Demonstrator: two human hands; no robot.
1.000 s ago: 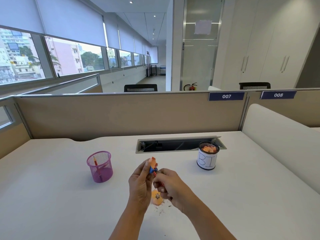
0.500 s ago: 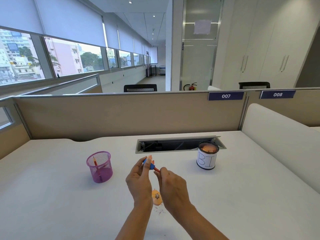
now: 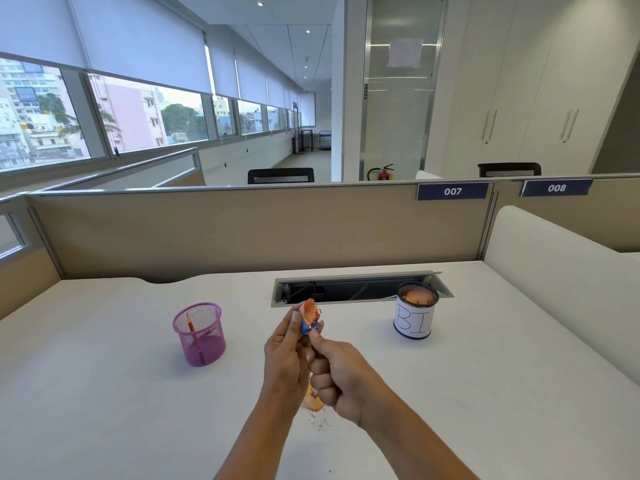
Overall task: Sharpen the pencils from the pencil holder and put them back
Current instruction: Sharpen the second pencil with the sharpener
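Blue sharpener (image 3: 306, 326) in left grip (image 3: 285, 358) — pencil hidden inside right grip (image 3: 337, 374).

left hand (image 3: 284, 355) pinches blue sharpener (image 3: 306, 326) | right hand (image 3: 337, 372) grips hidden pencil | pink holder (image 3: 201, 337): 1 red pencil (image 3: 190, 324)

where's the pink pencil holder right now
The pink mesh pencil holder stands on the desk, left of centre in the head view, to the left of the left hand, one pencil inside.

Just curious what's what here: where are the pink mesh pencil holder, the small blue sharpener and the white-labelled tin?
pink mesh pencil holder (image 3: 212, 342), head view, front mesh wall.
small blue sharpener (image 3: 307, 327), head view, blue body.
white-labelled tin (image 3: 414, 323), head view, paper label.
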